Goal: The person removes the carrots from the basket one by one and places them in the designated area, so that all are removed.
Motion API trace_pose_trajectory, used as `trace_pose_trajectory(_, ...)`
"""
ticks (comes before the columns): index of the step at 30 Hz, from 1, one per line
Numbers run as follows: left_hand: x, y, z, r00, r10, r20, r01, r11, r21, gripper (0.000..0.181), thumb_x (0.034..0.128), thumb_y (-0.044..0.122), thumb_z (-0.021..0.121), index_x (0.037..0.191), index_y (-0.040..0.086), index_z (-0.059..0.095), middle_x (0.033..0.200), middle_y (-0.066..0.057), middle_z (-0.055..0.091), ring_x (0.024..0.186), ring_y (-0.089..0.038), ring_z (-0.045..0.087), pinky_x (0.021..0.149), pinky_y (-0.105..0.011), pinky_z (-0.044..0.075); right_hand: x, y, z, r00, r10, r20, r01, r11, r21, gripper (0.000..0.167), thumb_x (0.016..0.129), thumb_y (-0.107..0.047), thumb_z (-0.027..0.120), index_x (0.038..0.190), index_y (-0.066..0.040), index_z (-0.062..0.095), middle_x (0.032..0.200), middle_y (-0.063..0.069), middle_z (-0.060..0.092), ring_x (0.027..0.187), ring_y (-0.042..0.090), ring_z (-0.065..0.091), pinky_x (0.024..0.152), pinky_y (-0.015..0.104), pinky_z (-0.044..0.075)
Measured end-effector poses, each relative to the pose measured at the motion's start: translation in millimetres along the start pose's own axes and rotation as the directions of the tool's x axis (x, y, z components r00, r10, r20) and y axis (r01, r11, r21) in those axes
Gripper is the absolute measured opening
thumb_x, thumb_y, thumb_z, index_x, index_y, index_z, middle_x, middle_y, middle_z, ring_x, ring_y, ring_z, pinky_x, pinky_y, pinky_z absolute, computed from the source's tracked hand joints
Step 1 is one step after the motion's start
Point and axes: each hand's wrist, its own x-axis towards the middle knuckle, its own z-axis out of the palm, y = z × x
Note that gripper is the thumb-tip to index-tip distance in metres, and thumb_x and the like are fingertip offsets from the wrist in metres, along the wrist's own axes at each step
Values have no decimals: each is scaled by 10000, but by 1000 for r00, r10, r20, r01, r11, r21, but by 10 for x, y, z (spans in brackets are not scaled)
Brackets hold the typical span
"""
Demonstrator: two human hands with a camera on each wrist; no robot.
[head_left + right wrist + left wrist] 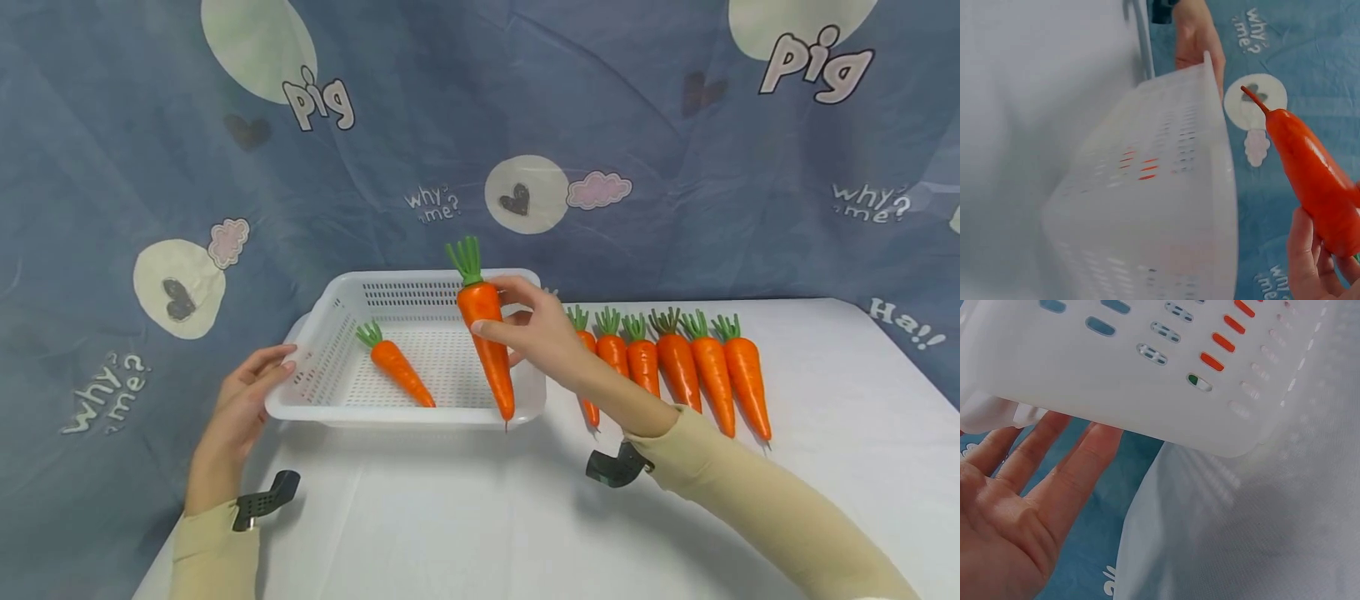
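Note:
My right hand (536, 329) grips an orange carrot (491, 350) with a green top, thumb in front and fingers behind. The carrot hangs tip down over the right part of a white plastic basket (330, 412). In the right wrist view, the held carrot (1310, 169) is beside the basket's rim (1225, 181). A second carrot (401, 371) lies inside on the basket floor. At the basket's left end my left hand (243, 400) touches the rim, its fingers (1079, 462) fairly straight beneath the edge in the left wrist view; its thumb is hidden there.
Several carrots (678, 362) lie in a row right of the basket, tops away from me, partly behind my right forearm. A white cloth (420, 508) covers the table. A blue printed curtain (420, 100) hangs behind the table's back edge.

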Motion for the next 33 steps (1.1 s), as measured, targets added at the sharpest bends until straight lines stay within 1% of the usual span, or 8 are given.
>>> trace_pose_trajectory(5, 1, -6, -7, 1000, 0, -1, 0, 1000, 14, 346, 955, 211, 671, 1282, 143, 580, 1153, 67, 630, 950, -75, 631, 696, -241, 553, -62, 67, -75, 999, 50, -9, -50, 998, 22, 534, 876, -205, 753, 1365, -208, 538, 1225, 89, 560, 920, 286, 658, 596, 465, 569)
trace_pose_trajectory(13, -3, -7, 4, 1000, 3, 2, -3, 1000, 26, 369, 953, 232, 673, 1295, 137, 572, 1163, 62, 624, 956, -77, 626, 700, -237, 550, -161, 115, -187, 994, 97, -45, -98, 995, -5, 556, 872, -242, 757, 1379, -211, 530, 1245, 76, 557, 939, 278, 654, 608, 450, 571)
trace_pose_trajectory(18, -7, 3, 8, 1000, 8, 2, -8, 999, 31, 384, 953, 232, 672, 1305, 126, 561, 1168, 55, 617, 964, -80, 622, 709, -235, 549, -217, 139, -264, 993, 103, -50, -104, 994, -19, 550, 879, -252, 753, 1377, -221, 522, 1247, 62, 563, 934, 280, 658, 614, 451, 571)
trace_pose_trajectory(22, -11, 3, 4, 1000, 10, 3, -10, 999, 30, 394, 953, 228, 673, 1312, 115, 557, 1172, 51, 618, 973, -86, 620, 714, -237, 549, -268, 158, -318, 994, 97, -41, -99, 994, -42, 555, 885, -263, 746, 1385, -209, 512, 1257, 77, 563, 940, 282, 656, 628, 446, 572)
trace_pose_trajectory(28, -16, 6, 8, 1000, 13, 0, -13, 999, 40, 386, 952, 230, 674, 1306, 124, 562, 1174, 43, 615, 972, -93, 617, 710, -238, 550, -353, 183, -402, 993, 113, -45, -116, 991, -73, 580, 881, -286, 752, 1399, -199, 505, 1262, 84, 565, 955, 283, 652, 644, 453, 570)
trace_pose_trajectory(33, -19, 15, 14, 1000, 6, -3, -6, 999, 32, 378, 950, 231, 677, 1297, 130, 566, 1174, 48, 612, 977, -89, 615, 716, -237, 550, -419, 231, -496, 993, 108, -52, -113, 988, -101, 599, 884, -280, 751, 1414, -174, 492, 1295, 91, 559, 1018, 271, 639, 670, 435, 570)
